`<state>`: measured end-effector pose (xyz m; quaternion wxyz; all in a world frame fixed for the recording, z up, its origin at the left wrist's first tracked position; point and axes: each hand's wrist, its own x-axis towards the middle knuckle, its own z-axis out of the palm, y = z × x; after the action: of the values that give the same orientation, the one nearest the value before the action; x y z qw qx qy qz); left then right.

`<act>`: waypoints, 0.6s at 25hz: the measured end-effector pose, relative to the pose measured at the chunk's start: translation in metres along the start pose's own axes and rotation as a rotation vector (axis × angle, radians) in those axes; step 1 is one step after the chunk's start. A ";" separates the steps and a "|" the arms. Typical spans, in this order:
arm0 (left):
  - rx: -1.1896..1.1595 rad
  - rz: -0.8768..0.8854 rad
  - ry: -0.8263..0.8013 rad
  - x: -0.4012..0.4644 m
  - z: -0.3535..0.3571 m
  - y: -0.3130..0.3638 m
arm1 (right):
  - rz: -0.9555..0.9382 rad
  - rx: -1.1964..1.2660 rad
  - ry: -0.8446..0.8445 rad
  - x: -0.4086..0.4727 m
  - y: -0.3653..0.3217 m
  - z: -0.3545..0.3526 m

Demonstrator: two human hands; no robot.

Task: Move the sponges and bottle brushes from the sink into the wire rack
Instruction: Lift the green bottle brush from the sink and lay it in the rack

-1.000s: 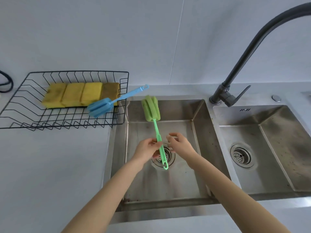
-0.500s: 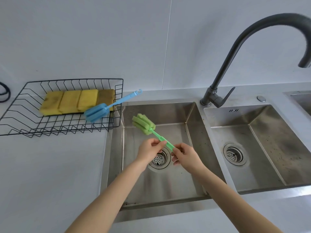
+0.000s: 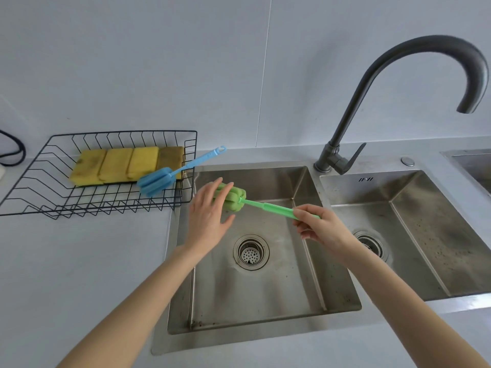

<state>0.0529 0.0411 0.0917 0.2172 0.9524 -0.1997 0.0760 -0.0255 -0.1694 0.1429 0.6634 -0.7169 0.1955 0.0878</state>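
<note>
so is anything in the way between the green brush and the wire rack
Mostly clear. The green brush is held above the sink by the right hand, left hand at its foam head. Only the wire rack's near side wall and the blue brush leaning over it lie on the path; lifting over them should work.

Green brush [image 3: 261, 206], blue brush [image 3: 170, 174], yellow sponges [image 3: 117, 166].

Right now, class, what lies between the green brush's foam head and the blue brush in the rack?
In the head view, only the wire rack's right wall stands between the green brush and the blue brush; the left hand is at the foam.
</note>
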 end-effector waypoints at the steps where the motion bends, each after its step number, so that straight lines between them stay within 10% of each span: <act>1: 0.024 0.008 0.022 0.001 -0.003 -0.002 | -0.003 0.018 -0.028 0.000 -0.003 -0.001; 15: 0.028 -0.083 0.111 0.005 -0.064 -0.059 | -0.134 0.078 -0.130 0.034 -0.057 0.038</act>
<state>0.0780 0.1165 0.1273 0.2176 0.9572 -0.1465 0.1221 0.0335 -0.1351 0.1783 0.7064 -0.6949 0.1070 0.0819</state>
